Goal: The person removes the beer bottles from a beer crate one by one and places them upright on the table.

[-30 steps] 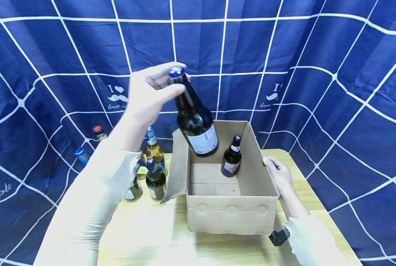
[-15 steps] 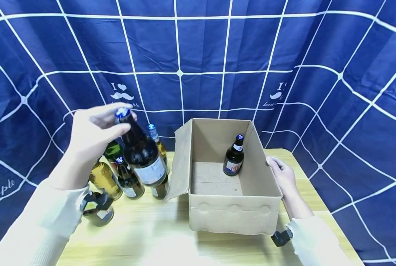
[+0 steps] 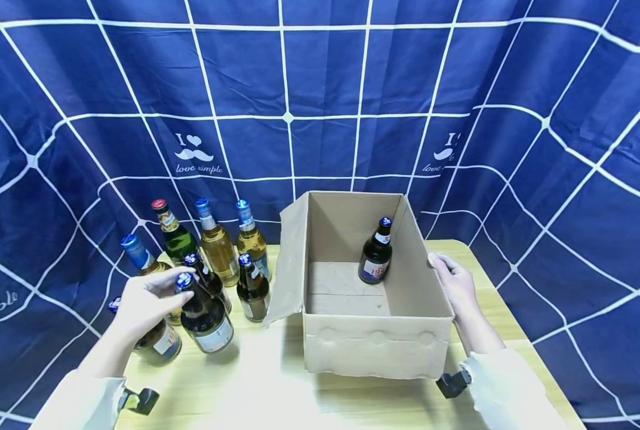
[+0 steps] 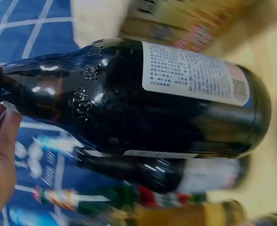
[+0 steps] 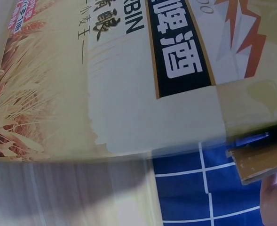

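Note:
My left hand pinches a dark brown beer bottle by its neck, just under the blue cap, low over the table on the left. In the left wrist view, that bottle shows a pale printed back label. Whether its base touches the wood I cannot tell. My right hand holds the right wall of an open cardboard box. One dark beer bottle with a blue cap stands inside the box, near its right wall. From the right wrist, the printed outer side of the box fills most of the view.
Several bottles crowd the table's left side: a green one with a red cap, clear ones with amber drink, and dark ones. A flap sticks out from the box's left edge. Blue curtain surrounds the wooden table.
My left hand has carried the dark bottle from above the box's left edge, leftward and down, to beside the other bottles. The right hand stays on the box wall.

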Demonstrator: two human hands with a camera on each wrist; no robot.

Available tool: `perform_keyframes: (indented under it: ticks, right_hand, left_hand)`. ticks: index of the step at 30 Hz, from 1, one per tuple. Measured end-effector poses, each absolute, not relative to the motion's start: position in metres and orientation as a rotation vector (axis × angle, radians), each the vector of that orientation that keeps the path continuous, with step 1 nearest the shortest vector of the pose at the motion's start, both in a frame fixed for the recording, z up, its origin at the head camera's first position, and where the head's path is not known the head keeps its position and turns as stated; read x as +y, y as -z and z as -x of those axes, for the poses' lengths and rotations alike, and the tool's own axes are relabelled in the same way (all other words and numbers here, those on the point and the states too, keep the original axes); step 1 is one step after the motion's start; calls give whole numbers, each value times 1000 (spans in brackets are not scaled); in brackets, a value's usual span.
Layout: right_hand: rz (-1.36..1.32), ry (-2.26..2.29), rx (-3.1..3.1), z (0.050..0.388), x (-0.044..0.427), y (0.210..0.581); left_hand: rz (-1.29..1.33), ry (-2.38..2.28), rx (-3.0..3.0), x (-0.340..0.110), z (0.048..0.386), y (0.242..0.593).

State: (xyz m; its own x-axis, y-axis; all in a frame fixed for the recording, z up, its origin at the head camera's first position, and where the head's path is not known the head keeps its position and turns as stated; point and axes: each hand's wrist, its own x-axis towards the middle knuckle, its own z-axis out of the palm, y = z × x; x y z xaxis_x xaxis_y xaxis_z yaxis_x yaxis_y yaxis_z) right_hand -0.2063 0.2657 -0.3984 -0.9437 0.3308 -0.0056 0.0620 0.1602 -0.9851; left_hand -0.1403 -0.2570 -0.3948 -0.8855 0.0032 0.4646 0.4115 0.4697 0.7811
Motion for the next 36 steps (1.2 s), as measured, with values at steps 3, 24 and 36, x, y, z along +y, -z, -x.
perform_keyframes:
  ticks: [3, 24, 36]
  right_hand:
    - [391, -1836, -2238, 207, 265, 399]
    - [395, -1892, -2194, 205, 264, 398]
    - [387, -1874, -2208, 206, 265, 399]
  left_hand:
    - [378, 1404, -2350, -266, 137, 413]
    - [431, 1530, -2350, -288, 142, 455]
    - [695, 1405, -2696, -300, 151, 416]
